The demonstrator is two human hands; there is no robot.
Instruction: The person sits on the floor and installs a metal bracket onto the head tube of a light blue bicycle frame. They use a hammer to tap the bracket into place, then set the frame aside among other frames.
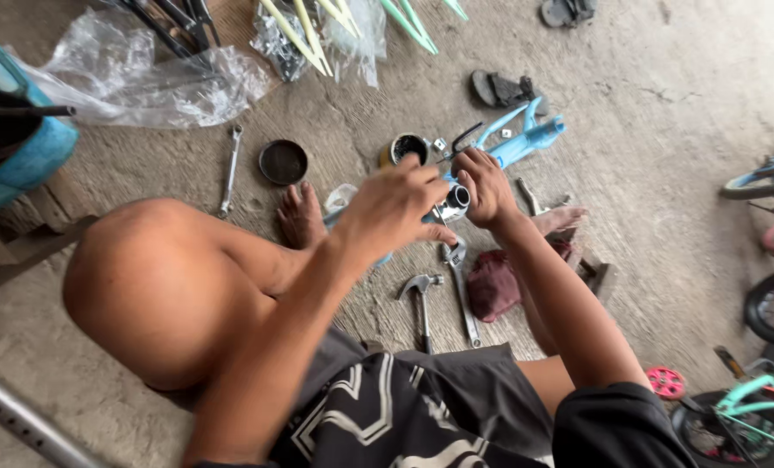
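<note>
my left hand (393, 208) is curled in a close grip around the metal end of the light blue bicycle frame (525, 139), fingers wrapped over the shiny round tube opening (454, 199). my right hand (484, 186) is on the other side of that same opening, its grip narrow, fingertips pinched at the rim; whether there is a small part in them, i cannot tell. the frame sits just above the concrete floor (664, 95) in front of my knees, its far arms pointing away from me. just beyond my hands stands an open grease tin (407, 149), with its dark round lid (283, 162) lying near a spanner (229, 171). below my hands lie an adjustable wrench (461, 290), a claw hammer (421, 299) and a dark red rag (492, 284). crumpled clear plastic (144, 78) lies at the far left.
</note>
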